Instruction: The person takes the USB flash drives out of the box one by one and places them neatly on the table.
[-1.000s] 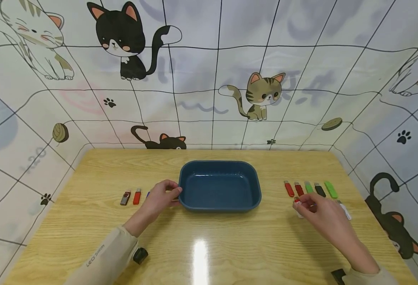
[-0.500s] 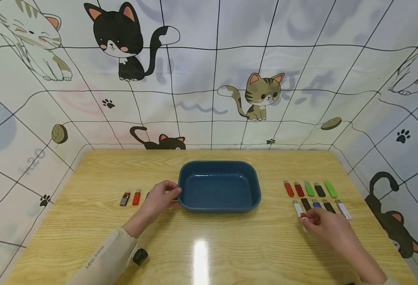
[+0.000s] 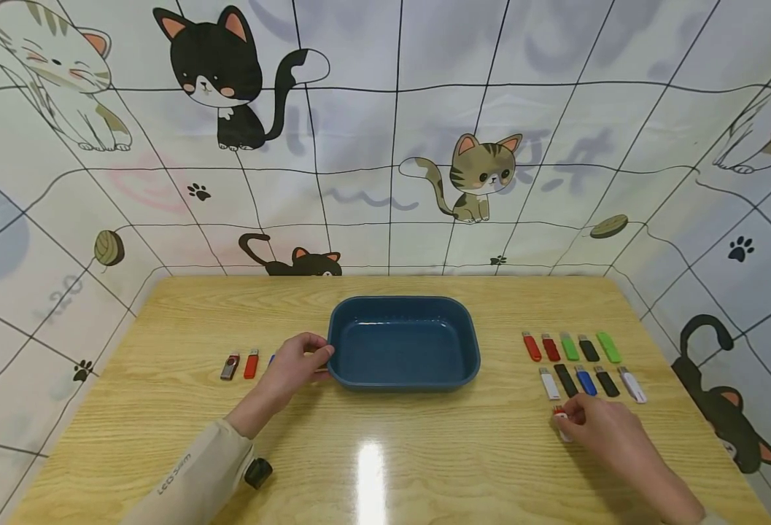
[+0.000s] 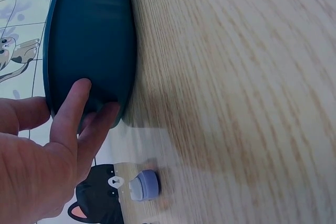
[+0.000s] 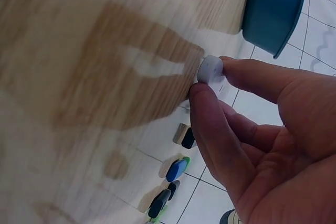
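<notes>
My left hand (image 3: 301, 362) holds the left end of a dark blue rectangular tray (image 3: 403, 384); in the left wrist view its fingers (image 4: 76, 103) lie against the tray's outer wall, the thumb at the rim. Nothing lies inside the tray. At the right, my right hand (image 3: 602, 426) pinches a white USB stick with a red end (image 3: 561, 414) between thumb and fingers, just in front of a white USB stick (image 3: 548, 383). The right wrist view shows the pinched stick's pale end (image 5: 210, 69) near the wooden tabletop; whether it touches is hard to tell.
Two rows of USB sticks lie right of the tray, among them a red one (image 3: 532, 346), a bright green one (image 3: 609, 347) and a blue one (image 3: 585, 380). Left of the tray are a silver-and-dark-red stick (image 3: 230, 366), a red-orange one (image 3: 251, 364) and a partly hidden blue one.
My right hand has brought the red-and-white USB stick from the second row toward the table's front, uncovering that row. The left hand stays at the tray.
</notes>
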Available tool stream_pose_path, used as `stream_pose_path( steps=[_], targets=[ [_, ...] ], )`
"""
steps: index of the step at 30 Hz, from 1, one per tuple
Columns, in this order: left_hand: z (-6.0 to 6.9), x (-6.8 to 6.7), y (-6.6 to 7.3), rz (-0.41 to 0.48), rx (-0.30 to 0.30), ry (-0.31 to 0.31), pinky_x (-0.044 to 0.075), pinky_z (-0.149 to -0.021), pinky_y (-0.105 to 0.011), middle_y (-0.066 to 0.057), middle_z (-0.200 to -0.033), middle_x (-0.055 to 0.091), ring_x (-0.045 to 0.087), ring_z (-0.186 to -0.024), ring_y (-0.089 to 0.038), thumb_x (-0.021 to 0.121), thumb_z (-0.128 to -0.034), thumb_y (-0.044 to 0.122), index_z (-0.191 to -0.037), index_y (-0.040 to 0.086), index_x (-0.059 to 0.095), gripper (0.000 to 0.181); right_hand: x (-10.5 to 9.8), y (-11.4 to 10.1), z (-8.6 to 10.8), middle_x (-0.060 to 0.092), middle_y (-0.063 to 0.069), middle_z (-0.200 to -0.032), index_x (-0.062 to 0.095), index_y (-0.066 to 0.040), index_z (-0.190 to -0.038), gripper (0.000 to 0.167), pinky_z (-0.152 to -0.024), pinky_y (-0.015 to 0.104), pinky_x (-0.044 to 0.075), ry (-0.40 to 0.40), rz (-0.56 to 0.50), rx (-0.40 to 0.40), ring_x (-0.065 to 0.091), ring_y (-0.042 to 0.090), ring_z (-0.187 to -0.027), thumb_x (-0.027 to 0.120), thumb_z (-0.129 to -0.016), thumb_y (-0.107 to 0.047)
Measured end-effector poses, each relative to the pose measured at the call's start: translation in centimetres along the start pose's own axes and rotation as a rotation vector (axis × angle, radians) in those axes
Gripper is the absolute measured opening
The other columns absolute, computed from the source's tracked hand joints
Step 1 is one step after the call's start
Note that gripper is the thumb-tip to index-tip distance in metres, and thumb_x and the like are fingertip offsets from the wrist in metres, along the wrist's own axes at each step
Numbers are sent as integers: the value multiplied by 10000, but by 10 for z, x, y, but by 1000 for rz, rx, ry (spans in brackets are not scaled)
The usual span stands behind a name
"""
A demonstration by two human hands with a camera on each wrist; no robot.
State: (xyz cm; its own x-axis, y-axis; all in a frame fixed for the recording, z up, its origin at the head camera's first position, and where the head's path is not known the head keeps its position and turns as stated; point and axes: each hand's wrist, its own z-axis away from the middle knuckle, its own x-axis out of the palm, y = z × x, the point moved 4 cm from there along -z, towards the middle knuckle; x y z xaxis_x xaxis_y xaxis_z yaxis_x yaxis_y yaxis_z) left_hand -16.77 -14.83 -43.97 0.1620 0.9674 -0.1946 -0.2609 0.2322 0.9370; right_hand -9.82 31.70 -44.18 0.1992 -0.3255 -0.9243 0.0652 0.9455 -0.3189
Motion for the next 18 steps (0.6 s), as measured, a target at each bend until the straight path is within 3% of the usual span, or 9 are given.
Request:
stream_pose_path(
  steps=[12,18],
  targets=[
    [2,1,1,14,-1,-8,600,-888,-430,-219,-1148,571,700,-897,-215,583,-1064,107,-1229,-103,563,268,4,2,-2,675,-25,-755,711,-44,-853,239,-535,336,436,-9,36,-13,525,144,-628,805,-898,-259],
    [2,-1,-1,29,3,0,585,-923,-439,-252,-1224,601,703,-1052,-307,578,-1079,197,-1323,-106,541,390,-2,3,-2,618,-41,-730,723,-41,-916,327,-552,330,399,-43,7,34,491,161,-643,710,-980,-361]
  ],
)
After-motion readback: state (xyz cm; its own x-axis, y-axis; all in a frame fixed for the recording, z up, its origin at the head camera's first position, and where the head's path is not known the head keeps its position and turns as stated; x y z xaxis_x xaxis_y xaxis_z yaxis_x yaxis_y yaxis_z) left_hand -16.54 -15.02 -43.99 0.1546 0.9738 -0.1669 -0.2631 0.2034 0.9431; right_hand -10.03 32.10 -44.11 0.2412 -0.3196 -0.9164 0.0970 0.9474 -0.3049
